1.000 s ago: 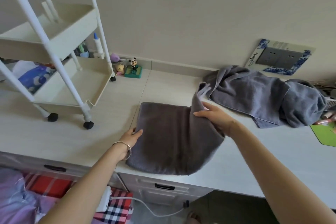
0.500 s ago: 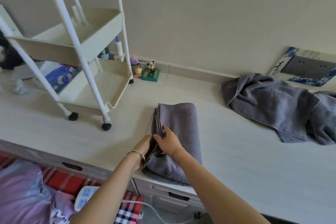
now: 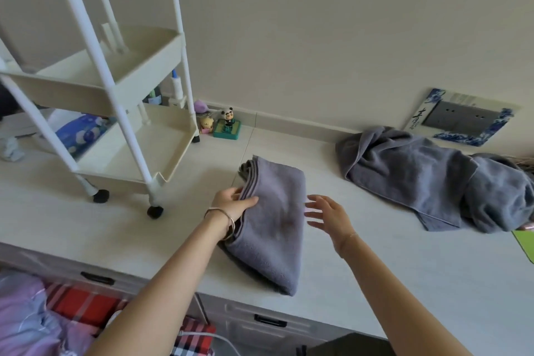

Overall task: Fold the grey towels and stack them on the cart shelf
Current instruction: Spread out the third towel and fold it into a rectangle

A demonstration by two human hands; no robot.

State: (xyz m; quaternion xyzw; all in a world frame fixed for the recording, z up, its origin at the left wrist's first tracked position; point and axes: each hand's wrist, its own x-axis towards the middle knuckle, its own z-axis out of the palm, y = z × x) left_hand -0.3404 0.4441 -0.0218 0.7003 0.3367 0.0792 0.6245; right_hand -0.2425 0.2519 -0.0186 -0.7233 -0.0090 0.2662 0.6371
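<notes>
Currently the left hand (image 3: 231, 205) pinches the layered left edge of the folded grey towel (image 3: 274, 225), thumb on top. The rest of the towel lies flat on the countertop (image 3: 404, 269), to the right of that grip. The right hand (image 3: 329, 215) hovers just beside the towel's right edge, fingers spread, holding nothing. The crumpled grey towels (image 3: 427, 173) lie well beyond it, and the cart (image 3: 182, 153) stands left of the gripping hand.

Counter (image 3: 86, 228): bare strip runs between folded towel (image 3: 274, 225) and cart (image 3: 161, 179) wheels. Lower shelf (image 3: 135, 153): open at front, flanked by slanting white posts (image 3: 94, 46), upper tray (image 3: 72, 95) close above. Right: heap of unfolded towels (image 3: 419, 176), apart from folded one. Back wall: figurines (image 3: 226, 124) beside cart's rear wheel.
</notes>
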